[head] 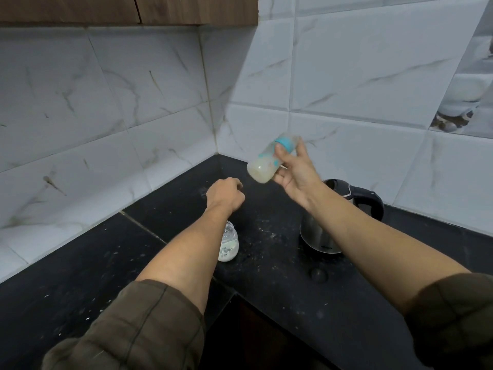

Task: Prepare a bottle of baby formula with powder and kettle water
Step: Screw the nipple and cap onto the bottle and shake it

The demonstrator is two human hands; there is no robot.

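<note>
Clear plastic blue-collared baby bottle (264, 166), one, milky liquid inside, gripped by right hand (296, 174); one powder-holding glass jar (229, 245), one steel kettle (317, 236); left hand (225, 194) fisted.

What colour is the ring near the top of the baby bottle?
Light blue, like turquoise. The head view shows the ring on the baby bottle.

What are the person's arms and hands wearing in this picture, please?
Both arms wear dark olive-brown sleeves, the left sleeve and right sleeve pushed up near the elbows, with stitched seams. The left hand and right hand are bare: no gloves, rings or watch visible.
</note>
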